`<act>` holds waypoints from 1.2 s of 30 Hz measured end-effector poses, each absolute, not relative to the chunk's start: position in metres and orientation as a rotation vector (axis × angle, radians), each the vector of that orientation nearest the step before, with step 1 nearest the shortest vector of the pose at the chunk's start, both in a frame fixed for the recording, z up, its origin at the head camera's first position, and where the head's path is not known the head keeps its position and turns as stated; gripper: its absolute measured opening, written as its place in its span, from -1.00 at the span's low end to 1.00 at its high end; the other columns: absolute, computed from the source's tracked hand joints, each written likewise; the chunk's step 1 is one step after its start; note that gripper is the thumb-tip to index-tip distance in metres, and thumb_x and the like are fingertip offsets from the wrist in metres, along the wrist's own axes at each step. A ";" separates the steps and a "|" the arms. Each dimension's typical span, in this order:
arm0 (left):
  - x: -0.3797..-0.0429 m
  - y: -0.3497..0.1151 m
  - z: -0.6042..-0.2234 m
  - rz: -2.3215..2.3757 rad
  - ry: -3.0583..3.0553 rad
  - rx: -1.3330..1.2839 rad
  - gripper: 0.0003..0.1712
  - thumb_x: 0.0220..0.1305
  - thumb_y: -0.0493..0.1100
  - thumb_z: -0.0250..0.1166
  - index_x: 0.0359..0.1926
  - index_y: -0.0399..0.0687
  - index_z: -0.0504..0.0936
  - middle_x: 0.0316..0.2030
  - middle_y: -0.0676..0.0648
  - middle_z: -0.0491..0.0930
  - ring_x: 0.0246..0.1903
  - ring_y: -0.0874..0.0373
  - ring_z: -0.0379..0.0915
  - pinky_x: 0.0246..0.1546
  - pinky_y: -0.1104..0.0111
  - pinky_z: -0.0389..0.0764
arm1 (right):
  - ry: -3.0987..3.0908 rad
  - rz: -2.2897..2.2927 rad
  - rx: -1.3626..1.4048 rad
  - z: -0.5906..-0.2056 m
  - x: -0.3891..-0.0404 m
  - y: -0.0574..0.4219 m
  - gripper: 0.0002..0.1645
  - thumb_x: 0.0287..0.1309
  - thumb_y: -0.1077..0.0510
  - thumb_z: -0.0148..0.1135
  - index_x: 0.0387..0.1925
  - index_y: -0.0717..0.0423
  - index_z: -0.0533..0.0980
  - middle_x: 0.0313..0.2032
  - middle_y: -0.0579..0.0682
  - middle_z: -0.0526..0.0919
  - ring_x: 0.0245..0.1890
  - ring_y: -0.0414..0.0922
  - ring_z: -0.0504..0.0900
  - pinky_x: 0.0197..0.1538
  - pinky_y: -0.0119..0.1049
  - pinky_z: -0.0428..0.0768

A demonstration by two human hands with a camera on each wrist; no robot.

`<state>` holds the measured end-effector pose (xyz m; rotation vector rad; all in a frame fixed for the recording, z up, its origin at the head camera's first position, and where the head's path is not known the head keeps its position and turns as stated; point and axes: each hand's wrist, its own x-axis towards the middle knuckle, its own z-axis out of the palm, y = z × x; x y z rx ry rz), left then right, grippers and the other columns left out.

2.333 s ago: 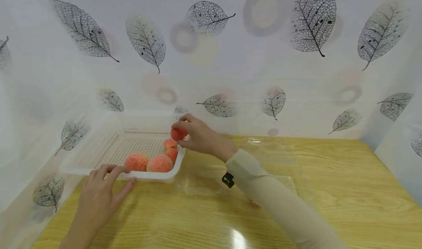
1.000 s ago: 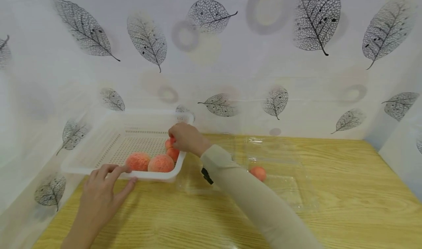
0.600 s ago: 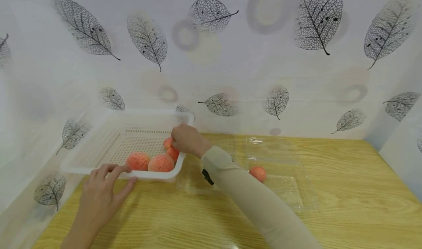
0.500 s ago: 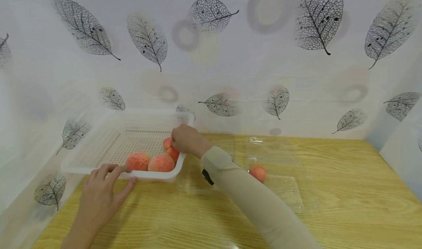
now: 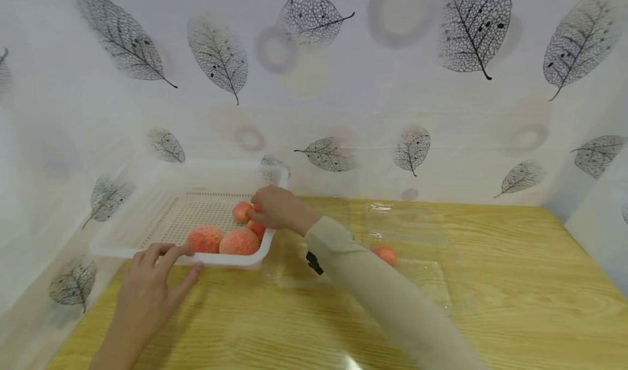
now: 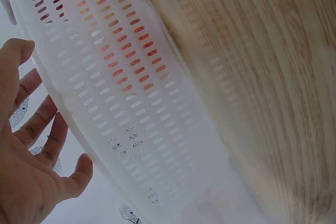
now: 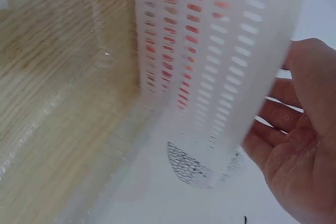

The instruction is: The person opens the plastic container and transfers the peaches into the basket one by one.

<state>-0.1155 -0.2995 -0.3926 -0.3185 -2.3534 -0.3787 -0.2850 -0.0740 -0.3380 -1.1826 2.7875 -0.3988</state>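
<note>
A white plastic basket (image 5: 240, 260) with a perforated bottom stands at the left of the table. My left hand (image 5: 149, 288) holds its front rim, fingers over the top and thumb outside. Two large peaches (image 5: 239, 242) lie inside at the front right. My right hand (image 5: 279, 209) reaches over the right rim, its fingers curled round a small peach (image 5: 257, 208) that is mostly hidden. Beside it sit another small peach (image 5: 242, 212) and a partly covered one (image 5: 255, 229). In the right wrist view the basket wall (image 7: 231, 66) hides the fingertips.
A clear plastic clamshell box (image 5: 432, 283) lies right of the basket, partly under the right sleeve. One small peach (image 5: 385, 255) is in it. A leaf-print sheet (image 5: 319, 103) hangs behind and beside the wooden table (image 5: 520, 283).
My right hand has brought the small peach down into the basket's right side. The neighbouring small peach has shifted left. The left hand stays on the rim.
</note>
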 end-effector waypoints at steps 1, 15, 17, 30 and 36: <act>-0.116 -0.300 -0.392 -0.378 -2.347 -0.322 -0.68 0.09 -0.04 0.52 -0.17 -0.06 0.71 -0.19 -0.23 0.62 -0.21 -0.31 0.50 -0.26 -0.17 0.45 | 2.775 -0.417 -1.188 -0.334 -0.283 -0.071 -0.61 0.51 -0.03 0.06 -0.46 0.06 0.44 -0.53 -0.13 0.33 -0.53 -0.23 0.26 -0.45 -0.42 0.25; -0.119 -0.301 -0.391 -0.362 -2.317 -0.344 -0.66 0.18 0.07 0.46 -0.18 -0.06 0.71 -0.23 -0.23 0.62 -0.26 -0.32 0.51 -0.29 -0.16 0.46 | 2.844 -0.426 -1.312 -0.301 -0.256 -0.004 -0.67 0.41 0.12 0.17 0.05 0.19 0.66 0.00 0.09 0.75 -0.02 0.01 0.69 0.07 -0.09 0.64; -0.119 -0.301 -0.391 -0.359 -2.318 -0.343 -0.66 0.12 0.03 0.50 -0.18 -0.07 0.71 -0.23 -0.23 0.61 -0.26 -0.32 0.51 -0.29 -0.16 0.45 | 2.859 -0.410 -1.304 -0.300 -0.250 0.003 -0.68 0.41 0.12 0.17 0.06 0.17 0.66 0.03 0.09 0.74 0.02 0.03 0.69 0.08 -0.08 0.64; -0.117 -0.301 -0.392 -0.344 -2.324 -0.333 -0.65 -0.05 -0.11 0.56 -0.18 -0.03 0.71 -0.23 -0.22 0.62 -0.27 -0.33 0.53 -0.33 -0.19 0.46 | 2.875 -0.360 -1.250 -0.291 -0.221 0.034 -0.61 0.43 0.09 0.19 0.18 0.14 0.61 0.12 0.09 0.70 0.12 0.05 0.69 0.17 -0.04 0.66; -0.114 -0.300 -0.392 -0.349 -2.353 -0.315 -0.61 -0.09 -0.16 0.58 -0.17 -0.02 0.70 -0.20 -0.21 0.61 -0.25 -0.30 0.51 -0.31 -0.18 0.44 | 2.891 -0.360 -1.283 -0.290 -0.209 0.049 -0.63 0.41 0.12 0.23 0.15 0.17 0.62 0.07 0.09 0.72 0.04 0.03 0.71 0.15 -0.09 0.66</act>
